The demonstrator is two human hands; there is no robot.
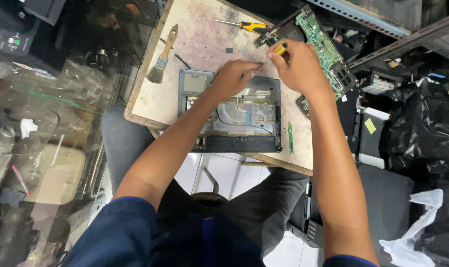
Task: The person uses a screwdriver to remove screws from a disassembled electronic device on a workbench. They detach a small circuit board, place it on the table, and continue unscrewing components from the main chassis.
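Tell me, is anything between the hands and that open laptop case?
Nothing visible. The left hand rests on the case's top edge; the right hand, just above it, grips a yellow-handled tool beside the green circuit board.

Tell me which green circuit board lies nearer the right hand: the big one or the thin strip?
The large green motherboard, at the board's top right, right beside the right hand. The thin green strip lies apart, near the laptop base.

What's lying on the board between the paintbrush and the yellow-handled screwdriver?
Nothing: in the head view, only bare stained board lies between the paintbrush and the screwdriver.
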